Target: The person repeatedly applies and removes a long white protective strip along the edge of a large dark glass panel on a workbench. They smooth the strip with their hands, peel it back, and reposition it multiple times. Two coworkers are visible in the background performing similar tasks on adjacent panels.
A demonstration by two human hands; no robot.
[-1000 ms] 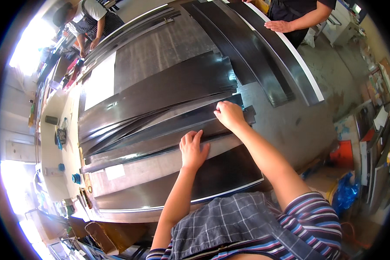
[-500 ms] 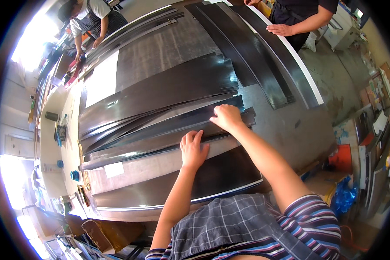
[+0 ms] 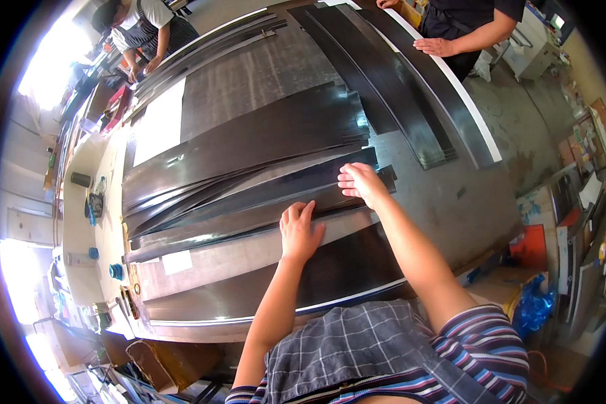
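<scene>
Fingers spread, my left hand (image 3: pixel 301 232) rests on the near edge of a long, dark, glossy strip (image 3: pixel 232 227), where it meets a pale grey sheet (image 3: pixel 229 261). My right hand (image 3: pixel 361 183) is over the right part of the same strip, its fingers stretched out to the left with nothing seen in them. Whether it touches the surface I cannot tell. Just beyond lies another dark strip (image 3: pixel 296 180). Closer to me is a wide dark panel (image 3: pixel 343 266) with a white front edge. A small white paper (image 3: pixel 177 262) sits on the grey sheet.
Overlapping dark strips (image 3: pixel 249 135) fan out across the table. Long strips (image 3: pixel 390 87) lie at the far right, where a person rests a hand (image 3: pixel 435 46). Another person (image 3: pixel 151 30) works at the far left. Blue rolls (image 3: pixel 116 271) stand by the table's left edge.
My right hand has opened from a closed, bent-finger shape and turned, moving slightly right. My left hand stays put. At the far left, the other person's hands have shifted.
</scene>
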